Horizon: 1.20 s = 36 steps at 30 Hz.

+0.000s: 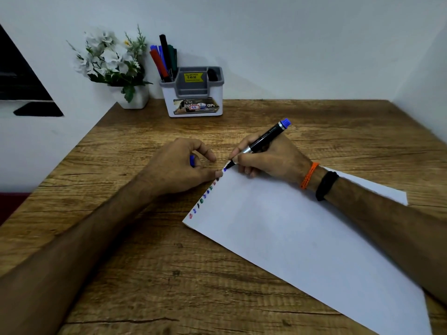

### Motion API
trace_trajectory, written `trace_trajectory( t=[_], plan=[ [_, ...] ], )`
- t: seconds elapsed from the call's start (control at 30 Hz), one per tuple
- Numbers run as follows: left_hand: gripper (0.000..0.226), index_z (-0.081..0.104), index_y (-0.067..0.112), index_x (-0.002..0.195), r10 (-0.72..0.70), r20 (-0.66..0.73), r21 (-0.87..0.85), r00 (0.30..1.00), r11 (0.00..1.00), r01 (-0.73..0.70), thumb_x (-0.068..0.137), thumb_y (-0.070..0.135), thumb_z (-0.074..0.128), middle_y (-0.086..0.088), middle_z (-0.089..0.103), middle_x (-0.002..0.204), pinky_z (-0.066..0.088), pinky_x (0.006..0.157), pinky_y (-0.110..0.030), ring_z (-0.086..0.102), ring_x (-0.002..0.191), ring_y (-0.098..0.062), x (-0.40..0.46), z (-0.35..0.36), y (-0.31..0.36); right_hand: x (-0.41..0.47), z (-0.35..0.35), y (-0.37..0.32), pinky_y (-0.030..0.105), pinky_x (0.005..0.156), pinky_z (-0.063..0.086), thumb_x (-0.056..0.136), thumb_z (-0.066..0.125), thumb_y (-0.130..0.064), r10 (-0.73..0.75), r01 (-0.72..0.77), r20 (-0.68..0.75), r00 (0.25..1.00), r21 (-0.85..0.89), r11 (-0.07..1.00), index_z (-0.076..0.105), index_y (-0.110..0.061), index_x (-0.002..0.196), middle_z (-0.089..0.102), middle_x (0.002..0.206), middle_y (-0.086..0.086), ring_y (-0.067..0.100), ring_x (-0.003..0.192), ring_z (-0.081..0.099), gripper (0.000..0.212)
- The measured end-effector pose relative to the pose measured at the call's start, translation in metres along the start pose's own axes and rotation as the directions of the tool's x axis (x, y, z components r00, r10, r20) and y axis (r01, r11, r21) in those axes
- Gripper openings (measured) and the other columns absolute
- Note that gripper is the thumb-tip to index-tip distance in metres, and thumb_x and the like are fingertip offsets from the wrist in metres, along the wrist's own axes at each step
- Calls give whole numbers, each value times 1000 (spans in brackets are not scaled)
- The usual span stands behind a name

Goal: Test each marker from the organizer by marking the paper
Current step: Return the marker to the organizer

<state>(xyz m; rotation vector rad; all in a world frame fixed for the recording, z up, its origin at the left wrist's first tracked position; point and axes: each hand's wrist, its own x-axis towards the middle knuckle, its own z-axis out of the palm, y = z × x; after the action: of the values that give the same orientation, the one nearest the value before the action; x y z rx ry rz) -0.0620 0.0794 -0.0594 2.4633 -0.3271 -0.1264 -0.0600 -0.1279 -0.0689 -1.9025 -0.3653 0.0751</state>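
My right hand (pixel 268 159) grips a black marker (pixel 264 139) with a blue end, its tip touching the far left corner of the white paper (pixel 290 233) where a fresh blue mark sits. A row of several small coloured marks (pixel 204 197) runs along the paper's left edge. My left hand (pixel 179 165) rests on the table beside that corner, fingers curled round the blue cap (pixel 192 160), thumb tip pressing the paper's edge. The white and grey organizer (pixel 193 93) stands at the back with red, blue, black and green markers (pixel 164 59) in its left compartment.
A white pot of artificial white flowers (pixel 116 66) stands left of the organizer against the wall. A dark object (pixel 212 74) sits in the organizer's right compartment. The wooden table (pixel 145 262) meets walls at the back and right; its left edge drops off.
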Motion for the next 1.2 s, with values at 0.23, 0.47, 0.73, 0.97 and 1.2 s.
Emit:
trace_trajectory(
  t=[0.23,0.47,0.73,0.97,1.2],
  plan=[
    [32,65,28,93,4,1,-1,1000,1000,-4,70,45,80,0,68,63,41,63,-23,58,56,-12,0,0,-1,1,1,0,19,47,49,83,66,3,4,-4,-11,1000,13,1000,71,7,89,68,65,12,10,49,61,9],
    [30,64,29,91,11,-4,20,1000,1000,-11,71,45,80,-1,69,64,47,69,-26,59,58,-12,0,0,-2,-1,-2,-1,18,47,47,88,60,6,-2,5,-24,1000,136,991,68,8,92,66,67,12,10,51,59,9],
    [32,64,28,92,22,-43,-26,999,999,-23,70,42,82,0,66,63,45,62,-22,55,55,-9,-4,-3,2,-2,-3,-2,20,51,51,88,65,-2,-1,2,-6,1000,257,967,67,5,101,69,78,18,14,55,61,15],
    [19,65,22,106,65,-42,-161,997,984,-71,88,19,68,3,67,92,54,82,-33,65,89,-16,-8,-9,5,-6,-5,-3,21,51,51,80,74,-13,-51,59,-35,998,329,943,66,-7,94,73,79,15,14,52,61,17],
    [41,51,25,134,88,-109,-204,990,973,-109,97,7,50,-1,64,98,53,86,-30,66,92,-16,-5,-3,0,-5,-8,1,21,51,48,79,76,-22,-54,62,-34,998,382,922,71,-11,97,72,82,11,13,55,58,21]
  ],
)
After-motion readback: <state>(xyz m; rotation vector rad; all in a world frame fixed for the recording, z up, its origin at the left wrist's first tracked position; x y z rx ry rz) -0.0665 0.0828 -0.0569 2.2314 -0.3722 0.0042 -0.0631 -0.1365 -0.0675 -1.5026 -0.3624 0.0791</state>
